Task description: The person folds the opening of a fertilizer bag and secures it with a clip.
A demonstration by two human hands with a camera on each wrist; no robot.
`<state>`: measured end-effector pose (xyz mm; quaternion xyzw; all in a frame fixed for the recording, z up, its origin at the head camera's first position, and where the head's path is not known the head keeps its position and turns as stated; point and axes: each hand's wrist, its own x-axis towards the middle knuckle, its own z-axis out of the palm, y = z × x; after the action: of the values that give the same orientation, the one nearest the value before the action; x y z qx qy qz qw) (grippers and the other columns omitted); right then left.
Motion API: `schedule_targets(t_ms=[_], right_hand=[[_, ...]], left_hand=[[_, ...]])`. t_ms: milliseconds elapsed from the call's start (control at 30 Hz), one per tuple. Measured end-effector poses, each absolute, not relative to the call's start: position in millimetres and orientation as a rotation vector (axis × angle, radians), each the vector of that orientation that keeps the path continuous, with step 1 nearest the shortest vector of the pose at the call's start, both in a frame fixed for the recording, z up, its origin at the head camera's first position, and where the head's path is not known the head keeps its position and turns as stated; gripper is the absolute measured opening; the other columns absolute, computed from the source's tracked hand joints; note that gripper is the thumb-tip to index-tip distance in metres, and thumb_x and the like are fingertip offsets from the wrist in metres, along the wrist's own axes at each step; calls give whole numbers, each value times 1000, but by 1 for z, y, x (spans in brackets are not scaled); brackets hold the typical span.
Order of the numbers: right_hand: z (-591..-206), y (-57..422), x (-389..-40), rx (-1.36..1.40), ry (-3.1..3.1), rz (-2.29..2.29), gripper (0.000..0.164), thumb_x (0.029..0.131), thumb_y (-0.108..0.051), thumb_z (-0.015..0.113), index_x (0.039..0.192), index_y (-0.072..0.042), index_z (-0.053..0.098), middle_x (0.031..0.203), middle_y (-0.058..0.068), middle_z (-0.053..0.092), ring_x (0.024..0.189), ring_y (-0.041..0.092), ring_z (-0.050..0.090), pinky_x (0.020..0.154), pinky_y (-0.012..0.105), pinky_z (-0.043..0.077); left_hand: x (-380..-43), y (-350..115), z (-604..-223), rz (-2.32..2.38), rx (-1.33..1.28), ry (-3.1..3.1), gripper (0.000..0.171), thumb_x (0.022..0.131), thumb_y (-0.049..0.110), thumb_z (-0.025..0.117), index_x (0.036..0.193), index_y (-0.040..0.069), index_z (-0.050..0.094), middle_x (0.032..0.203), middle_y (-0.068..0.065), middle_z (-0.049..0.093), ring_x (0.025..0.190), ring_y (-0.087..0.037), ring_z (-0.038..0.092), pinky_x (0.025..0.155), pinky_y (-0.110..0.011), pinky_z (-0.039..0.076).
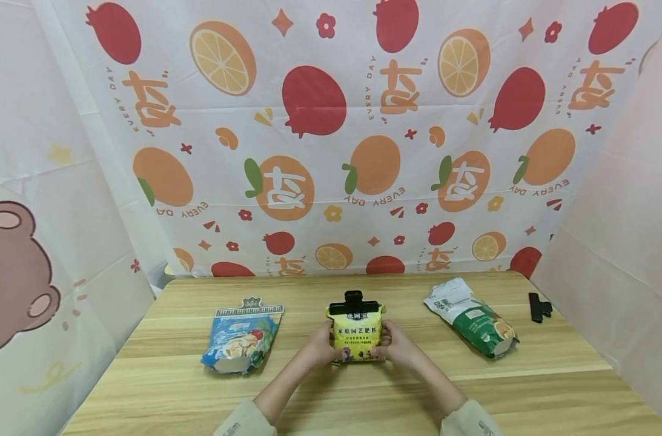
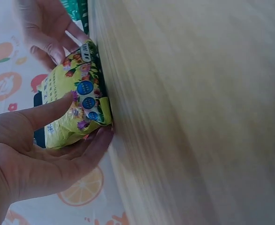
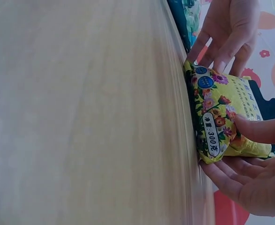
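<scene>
A small yellow bag of plant fertilizer (image 1: 357, 339) with printed flowers stands in the middle of the wooden table, its top edge clamped by a black bag clip (image 1: 354, 304). My left hand (image 1: 321, 345) grips the bag's left side, thumb on the front and fingers around behind. On the opposite side, my right hand (image 1: 398, 346) holds it the same way. In the left wrist view, the thumb of the left hand (image 2: 48, 154) lies over the printed flowers. The right wrist view shows the right hand (image 3: 254, 173) with its fingers at the bag's lower edge.
To the left lies a blue bag (image 1: 240, 344) topped by a white decorated clip (image 1: 250, 309). A green and white bag (image 1: 475, 321), folded over at its top, lies to the right. Beyond it is a loose black clip (image 1: 540, 307). Fruit-printed cloth (image 1: 331, 242) hangs behind the table (image 1: 358, 399).
</scene>
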<state>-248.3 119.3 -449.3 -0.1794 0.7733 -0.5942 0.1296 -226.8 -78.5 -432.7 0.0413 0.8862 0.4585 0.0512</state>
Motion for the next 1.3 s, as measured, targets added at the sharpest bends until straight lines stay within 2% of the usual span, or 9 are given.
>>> schedule_targets(t_ms=[233,400,600,867,1033,1300], right_hand=[[-447,114,-250,-464,2337,-1667,57,75,7,65,123,18,37,111,25,52,103,40,51,86,43,46],[-448,111,-252,-426,2384,-1630,57,75,3,67,124,16,40,111,23,53,101,38,52,85,44,46],[-453,108,-256,-410,2393,-1609,54,77,0,67,124,15,44,110,20,56,99,34,54,84,41,48],[-452,100,-257,-464,2419,-1573,49,81,-4,66,120,18,45,107,24,57,101,38,53,85,45,46],[-450,97,-257,-456,2441,-1545,47,84,-7,65,118,19,46,107,24,56,101,39,52,86,46,45],[-453,97,-260,-446,2434,-1553,37,86,-7,62,112,17,51,99,17,58,93,29,54,83,43,46]], left_hand=[[-229,-79,-436,1410,84,2699,76,70,0,75,130,-18,31,120,-35,45,107,-46,47,92,-53,38],[-231,-82,-435,1403,36,2690,75,72,2,74,130,-17,33,124,-35,43,112,-48,42,93,-54,36],[-233,-88,-435,1406,39,2657,71,75,5,73,128,-19,34,116,-33,49,108,-46,46,91,-53,39],[-233,-100,-435,1417,86,2654,60,76,6,72,121,-20,42,108,-31,53,101,-45,50,86,-50,44],[-234,-102,-435,1404,72,2663,59,78,6,71,122,-20,42,116,-35,48,108,-48,45,90,-52,40],[-235,-101,-434,1416,81,2666,47,82,8,69,114,-19,47,101,-29,56,96,-41,53,81,-46,47]])
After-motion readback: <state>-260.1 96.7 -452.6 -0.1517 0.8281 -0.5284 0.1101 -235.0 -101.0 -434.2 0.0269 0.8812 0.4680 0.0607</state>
